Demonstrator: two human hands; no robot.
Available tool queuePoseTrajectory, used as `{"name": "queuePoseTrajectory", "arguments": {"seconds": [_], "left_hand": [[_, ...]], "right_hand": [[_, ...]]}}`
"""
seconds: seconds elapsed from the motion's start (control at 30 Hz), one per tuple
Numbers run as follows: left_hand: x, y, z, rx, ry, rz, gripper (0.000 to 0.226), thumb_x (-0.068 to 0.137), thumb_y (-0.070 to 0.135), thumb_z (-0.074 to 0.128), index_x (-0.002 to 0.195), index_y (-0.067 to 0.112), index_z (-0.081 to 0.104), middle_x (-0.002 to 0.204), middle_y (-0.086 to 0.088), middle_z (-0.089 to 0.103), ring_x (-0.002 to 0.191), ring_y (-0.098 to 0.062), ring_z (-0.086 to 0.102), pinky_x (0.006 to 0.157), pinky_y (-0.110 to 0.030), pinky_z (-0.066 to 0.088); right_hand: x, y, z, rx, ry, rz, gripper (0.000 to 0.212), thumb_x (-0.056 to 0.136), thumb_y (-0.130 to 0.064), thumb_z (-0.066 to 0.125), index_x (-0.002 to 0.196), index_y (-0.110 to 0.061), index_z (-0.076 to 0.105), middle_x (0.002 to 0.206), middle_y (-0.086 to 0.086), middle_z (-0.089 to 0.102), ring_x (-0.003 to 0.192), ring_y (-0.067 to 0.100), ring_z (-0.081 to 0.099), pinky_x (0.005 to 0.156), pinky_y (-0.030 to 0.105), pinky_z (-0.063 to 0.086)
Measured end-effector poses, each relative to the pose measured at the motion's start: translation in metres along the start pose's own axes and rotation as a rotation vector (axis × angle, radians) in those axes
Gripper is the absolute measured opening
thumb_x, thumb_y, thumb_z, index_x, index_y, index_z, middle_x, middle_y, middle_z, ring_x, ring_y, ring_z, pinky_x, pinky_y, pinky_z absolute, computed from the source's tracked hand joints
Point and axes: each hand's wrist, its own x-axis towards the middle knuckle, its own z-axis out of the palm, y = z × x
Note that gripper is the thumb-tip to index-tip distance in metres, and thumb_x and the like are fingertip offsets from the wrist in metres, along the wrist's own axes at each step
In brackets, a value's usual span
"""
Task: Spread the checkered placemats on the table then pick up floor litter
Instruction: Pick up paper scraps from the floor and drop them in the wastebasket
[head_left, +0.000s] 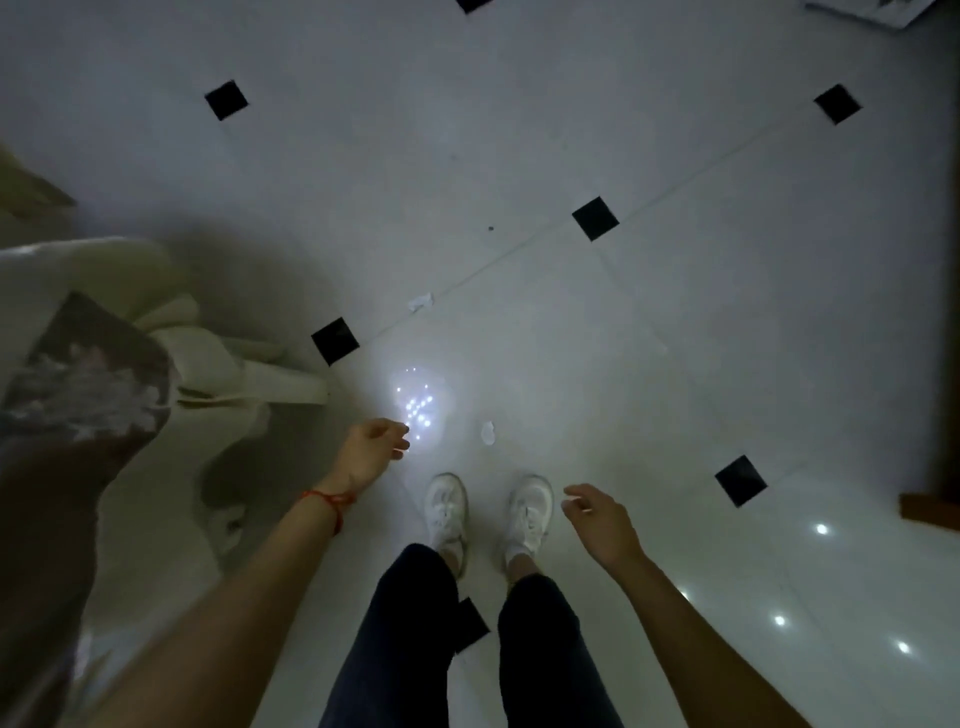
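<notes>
1. Step in hand, by judgement: floor litter pickup. No placemats or table top in view, so spreading step cannot be checked here.
2. Landmark: the shoes (488, 512), side by side on the white tiled floor (675, 322).
3. Near scrap (487, 432): small crumpled white bit, just ahead of the shoes, on the floor, touching nothing.
4. Far scrap (420, 301): second white bit, further ahead of the shoes and slightly left, lying by a tile seam.
5. Dark speck (491, 227) well ahead of the shoes; too small to tell whether litter.
6. Left hand (371, 449): ahead-left of the shoes, fingers loosely curled, grip released, nothing visibly held.
7. Right hand (597, 514): just right of the shoes, fingers loosely curled. Small pale glint at the fingertips; cannot tell whether a held scrap or a light reflection, so grip state unclear.
8. Bright dotted glare (415, 405) on the floor between left hand and near scrap: lamp reflection, not litter.
9. Chair (156, 343) left of the shoes, well clear of both scraps.
10. Next move calls for: bending or crouching, pinching the near scrap with fingertips, then stepping forward for the far scrap.
11. Risk: dim light plus white on white, easy to miss scraps.
</notes>
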Motion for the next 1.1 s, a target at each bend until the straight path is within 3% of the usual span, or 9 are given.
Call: {"name": "queuePoseTrajectory", "arguments": {"seconds": [0.13,0.3,0.5,0.6,0.67,0.73,0.8,0.93,1.1], "left_hand": [[0.07,-0.053,0.041,-0.11,-0.016,-0.143,0.017,0.096,0.012,0.041,0.101,0.007,0.056,0.077,-0.006,0.057,0.064,-0.012,0.05,0.042,-0.007,0.038],[0.176,-0.131,0.083,-0.14,-0.057,-0.252,0.023,0.095,0.011,0.043,0.106,0.0,0.06,0.079,-0.007,0.06,0.067,-0.014,0.053,0.044,-0.006,0.043],[0.291,-0.197,0.108,-0.142,-0.005,-0.267,0.027,0.093,0.017,0.046,0.107,-0.001,0.061,0.086,-0.008,0.062,0.067,-0.013,0.055,0.059,-0.021,0.042],[0.326,-0.221,0.111,-0.16,0.0,-0.263,0.024,0.094,0.018,0.046,0.103,0.003,0.062,0.078,-0.002,0.061,0.069,-0.013,0.056,0.062,-0.023,0.042],[0.344,-0.239,0.113,-0.17,0.001,-0.281,0.023,0.094,0.018,0.045,0.103,0.004,0.061,0.078,-0.001,0.061,0.07,-0.014,0.056,0.063,-0.023,0.043],[0.356,-0.256,0.115,-0.185,0.003,-0.312,0.024,0.093,0.017,0.046,0.104,0.003,0.061,0.078,-0.003,0.061,0.07,-0.014,0.056,0.061,-0.022,0.043],[0.36,-0.269,0.116,-0.188,0.001,-0.338,0.025,0.093,0.016,0.046,0.105,0.001,0.062,0.08,-0.005,0.061,0.07,-0.015,0.056,0.06,-0.022,0.043],[0.351,-0.273,0.116,-0.208,-0.002,-0.374,0.025,0.093,0.016,0.046,0.106,0.001,0.062,0.079,-0.004,0.062,0.07,-0.015,0.057,0.062,-0.023,0.043],[0.311,-0.233,0.105,-0.268,-0.017,-0.353,0.021,0.093,0.019,0.047,0.101,0.006,0.062,0.08,-0.005,0.062,0.072,-0.016,0.057,0.064,-0.024,0.043]], "right_hand": [[0.102,0.006,0.029,-0.113,-0.053,-0.065,0.033,0.089,-0.019,0.057,0.121,-0.013,0.057,0.118,0.013,0.064,0.105,0.026,0.061,0.083,0.024,0.043],[0.233,0.036,0.099,-0.345,-0.145,-0.119,0.044,0.089,-0.027,0.055,0.131,-0.018,0.046,0.13,0.009,0.054,0.116,0.024,0.054,0.095,0.031,0.043],[0.369,0.078,0.186,-0.646,-0.114,-0.238,0.055,0.091,-0.03,0.051,0.141,-0.018,0.031,0.146,0.007,0.035,0.13,0.025,0.038,0.1,0.037,0.038],[0.419,0.095,0.218,-0.786,-0.091,-0.279,0.058,0.091,-0.028,0.051,0.143,-0.018,0.026,0.153,0.008,0.023,0.133,0.029,0.034,0.101,0.04,0.037],[0.444,0.11,0.238,-0.935,-0.068,-0.344,0.055,0.088,-0.023,0.056,0.138,-0.013,0.035,0.151,0.014,0.027,0.127,0.034,0.04,0.094,0.042,0.043],[0.461,0.122,0.253,-1.037,-0.014,-0.447,0.041,0.076,-0.011,0.07,0.114,-0.006,0.057,0.127,0.025,0.053,0.098,0.038,0.06,0.068,0.04,0.054],[0.466,0.127,0.259,-1.08,-0.002,-0.48,0.035,0.068,0.0,0.074,0.1,-0.001,0.059,0.104,0.027,0.062,0.075,0.037,0.063,0.05,0.037,0.054],[0.462,0.132,0.247,-0.899,-0.019,-0.379,0.031,0.092,0.0,0.04,0.121,0.002,0.049,0.124,0.025,0.051,0.104,0.039,0.056,0.082,0.043,0.047],[0.412,0.079,0.217,-0.23,0.202,-0.168,0.023,0.091,-0.007,0.05,0.107,0.002,0.064,0.114,0.023,0.063,0.106,0.034,0.059,0.092,0.031,0.041]]}}
